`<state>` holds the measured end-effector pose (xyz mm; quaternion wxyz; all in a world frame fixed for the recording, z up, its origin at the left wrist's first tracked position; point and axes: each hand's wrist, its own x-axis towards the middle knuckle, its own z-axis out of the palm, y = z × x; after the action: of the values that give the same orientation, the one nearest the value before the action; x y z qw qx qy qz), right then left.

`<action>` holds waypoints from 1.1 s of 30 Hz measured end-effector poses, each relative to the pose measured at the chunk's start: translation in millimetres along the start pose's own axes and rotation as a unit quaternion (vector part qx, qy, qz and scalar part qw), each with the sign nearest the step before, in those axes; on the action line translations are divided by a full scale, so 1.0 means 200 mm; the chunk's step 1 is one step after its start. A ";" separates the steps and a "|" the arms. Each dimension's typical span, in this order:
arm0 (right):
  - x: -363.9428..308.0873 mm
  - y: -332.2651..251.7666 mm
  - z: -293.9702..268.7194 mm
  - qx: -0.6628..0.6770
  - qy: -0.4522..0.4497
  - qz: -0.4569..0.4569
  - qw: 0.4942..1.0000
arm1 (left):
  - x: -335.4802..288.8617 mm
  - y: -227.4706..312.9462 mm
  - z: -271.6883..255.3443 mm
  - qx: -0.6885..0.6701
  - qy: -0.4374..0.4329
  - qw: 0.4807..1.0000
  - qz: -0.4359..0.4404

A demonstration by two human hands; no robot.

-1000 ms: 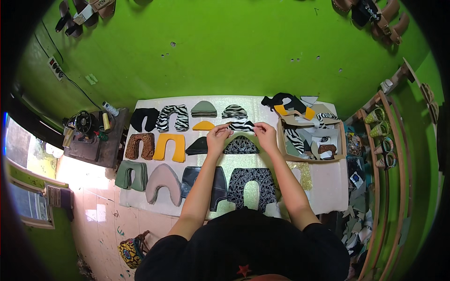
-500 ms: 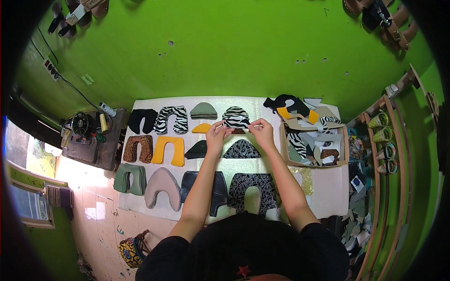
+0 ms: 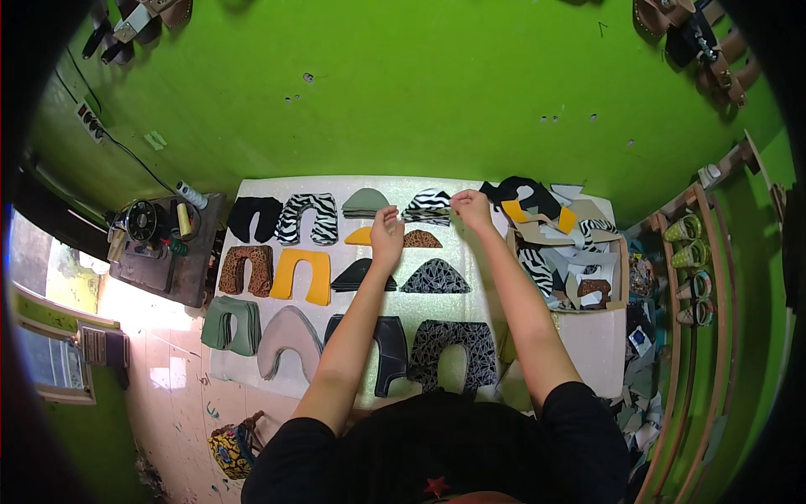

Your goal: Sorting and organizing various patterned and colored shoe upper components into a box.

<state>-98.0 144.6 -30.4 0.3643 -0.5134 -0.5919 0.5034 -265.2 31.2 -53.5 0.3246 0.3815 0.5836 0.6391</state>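
A small stack of half-round zebra-striped pieces (image 3: 427, 207) lies on the table (image 3: 579, 353) in the back row. My right hand (image 3: 472, 207) is at its right end, fingers drawn together with the tips by the edge; what they hold, if anything, is hidden. To the left of the stack, my left hand (image 3: 387, 235) is raised with its fingers loosely bent and apart, holding nothing. Below the zebra stack sits a brown leopard-print half-round piece (image 3: 422, 239), with black patterned half-rounds (image 3: 436, 276) nearer me. Partly behind my left hand are grey-green half-rounds (image 3: 364, 202) and a yellow one (image 3: 358, 236).
U-shaped pieces in zebra print (image 3: 307, 218), yellow (image 3: 302, 276), green (image 3: 231, 325) and other colours fill the left and front. On the right, a cardboard box (image 3: 623, 270) overflows with scraps. A sandal rack (image 3: 701, 277) stands right; a sewing machine (image 3: 144, 220) stands left.
The zebra pieces, held up between both hands before, now lie flat on the table. My left hand has let go and moved left; the leopard-print piece is uncovered.
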 end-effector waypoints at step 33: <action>0.05 0.13 0.19 -0.397 -0.081 -0.115 0.907 | 0.48 -0.16 0.23 0.471 -0.363 0.788 0.160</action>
<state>-129.1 145.1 -65.2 0.1367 -0.5014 -0.8253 0.2210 -273.8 140.0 -73.2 0.1857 0.7790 0.5817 0.1426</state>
